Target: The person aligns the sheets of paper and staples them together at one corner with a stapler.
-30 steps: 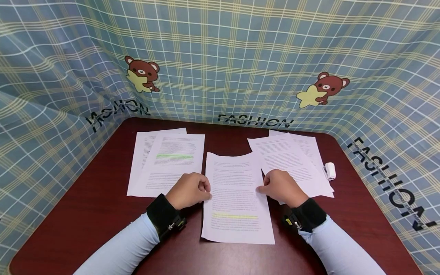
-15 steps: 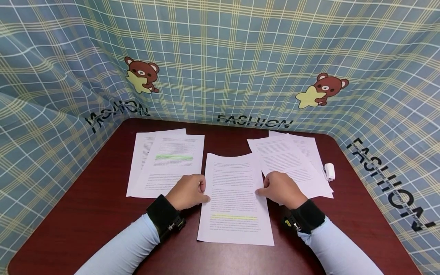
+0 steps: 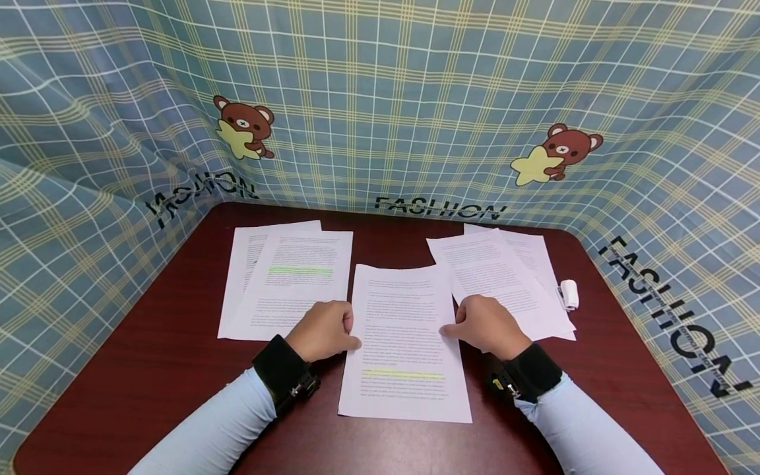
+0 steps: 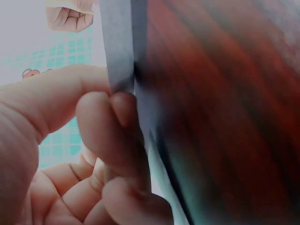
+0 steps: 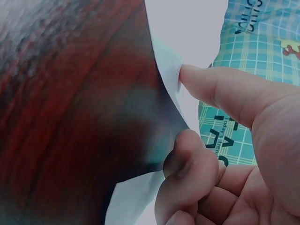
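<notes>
A printed sheet of paper [image 3: 404, 356] with a yellow highlighted line lies in the middle, in front of the person. At its left edge the left hand [image 3: 323, 330] pinches the paper, thumb on top and fingers curled at the edge. The right hand [image 3: 488, 325] pinches the opposite edge the same way. In the left wrist view the thumb and curled fingers [image 4: 112, 126] meet at the paper's edge. The right wrist view shows the thumb [image 5: 220, 89] on the sheet, with the fingers curled below it; the paper bends slightly there.
Two overlapping printed sheets [image 3: 297, 270], the upper with a green highlighted line, lie at the back left. More overlapping sheets [image 3: 493, 270] lie at the back right, beside a small white stapler-like object [image 3: 569, 295]. A plaid curtain [image 3: 380, 119] surrounds the dark red table [image 3: 148, 369].
The sheet's lower left corner has shifted slightly left and lies flatter. The left hand has moved a little left along with it; the right hand has barely moved.
</notes>
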A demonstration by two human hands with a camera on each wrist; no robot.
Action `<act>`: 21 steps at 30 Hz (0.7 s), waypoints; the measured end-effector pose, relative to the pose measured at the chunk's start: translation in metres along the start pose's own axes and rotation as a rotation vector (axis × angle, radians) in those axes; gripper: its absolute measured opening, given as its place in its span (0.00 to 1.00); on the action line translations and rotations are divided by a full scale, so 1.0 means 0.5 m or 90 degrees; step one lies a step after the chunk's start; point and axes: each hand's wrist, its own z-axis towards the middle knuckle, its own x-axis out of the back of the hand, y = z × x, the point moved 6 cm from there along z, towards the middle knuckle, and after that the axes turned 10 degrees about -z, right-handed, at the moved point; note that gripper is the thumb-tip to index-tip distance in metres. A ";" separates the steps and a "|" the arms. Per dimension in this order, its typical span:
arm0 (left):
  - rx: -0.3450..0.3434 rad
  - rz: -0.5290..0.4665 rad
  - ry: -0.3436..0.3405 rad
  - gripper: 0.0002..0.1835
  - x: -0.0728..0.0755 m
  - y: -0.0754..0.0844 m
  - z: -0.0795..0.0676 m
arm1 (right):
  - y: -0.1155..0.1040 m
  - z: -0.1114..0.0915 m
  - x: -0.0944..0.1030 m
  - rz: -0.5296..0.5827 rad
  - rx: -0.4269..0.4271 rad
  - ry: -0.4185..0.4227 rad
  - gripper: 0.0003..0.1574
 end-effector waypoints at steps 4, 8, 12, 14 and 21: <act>0.000 0.004 0.001 0.20 0.001 0.001 0.000 | 0.000 0.000 0.002 0.000 -0.005 -0.004 0.20; 0.003 0.008 -0.001 0.20 0.000 0.000 -0.001 | 0.001 -0.002 0.002 -0.003 -0.014 -0.006 0.20; 0.008 0.010 -0.003 0.20 -0.001 -0.001 0.000 | 0.002 -0.002 0.000 -0.005 -0.016 -0.006 0.21; 0.009 0.010 -0.002 0.20 -0.001 -0.001 0.000 | 0.002 -0.002 -0.001 -0.005 -0.016 -0.005 0.20; 0.014 0.012 -0.004 0.20 -0.001 -0.004 0.001 | -0.003 0.000 -0.001 -0.009 -0.017 -0.001 0.20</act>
